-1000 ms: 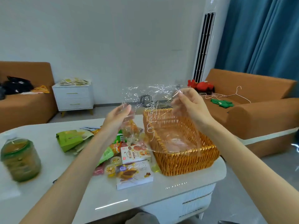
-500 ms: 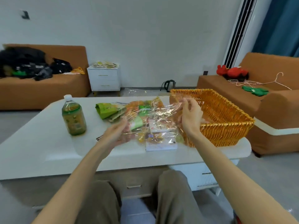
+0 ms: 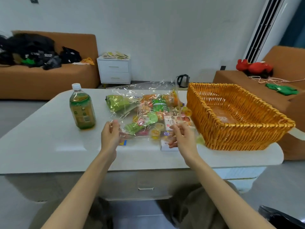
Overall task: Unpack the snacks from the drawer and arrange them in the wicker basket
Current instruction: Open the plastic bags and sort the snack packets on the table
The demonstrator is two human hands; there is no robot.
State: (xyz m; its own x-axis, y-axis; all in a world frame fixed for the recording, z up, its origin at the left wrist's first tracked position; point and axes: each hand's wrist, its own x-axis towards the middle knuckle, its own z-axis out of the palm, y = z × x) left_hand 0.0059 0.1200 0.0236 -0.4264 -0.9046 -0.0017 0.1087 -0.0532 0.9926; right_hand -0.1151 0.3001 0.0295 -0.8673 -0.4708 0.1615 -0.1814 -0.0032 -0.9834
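A clear plastic bag [image 3: 142, 95] is spread over a pile of snacks [image 3: 148, 116] in the middle of the white table [image 3: 49, 142]. My left hand [image 3: 111, 136] pinches the bag's near left edge. My right hand [image 3: 181, 138] grips its near right edge, just above a white snack box [image 3: 166, 146]. Green packets, small yellow jelly cups and a pink-and-white box show through the film. The wicker basket [image 3: 244, 134] stands right of the pile with no snacks in it.
A green tea bottle [image 3: 82, 107] stands left of the snacks. A closed drawer [image 3: 146, 184] sits under the table front. Orange sofas flank the room, a white nightstand [image 3: 114, 70] and a kettle [image 3: 183, 80] lie beyond the table.
Both hands brought the clear bag down from in front of the basket to lie over the snack pile. My view tilted down and to the left.
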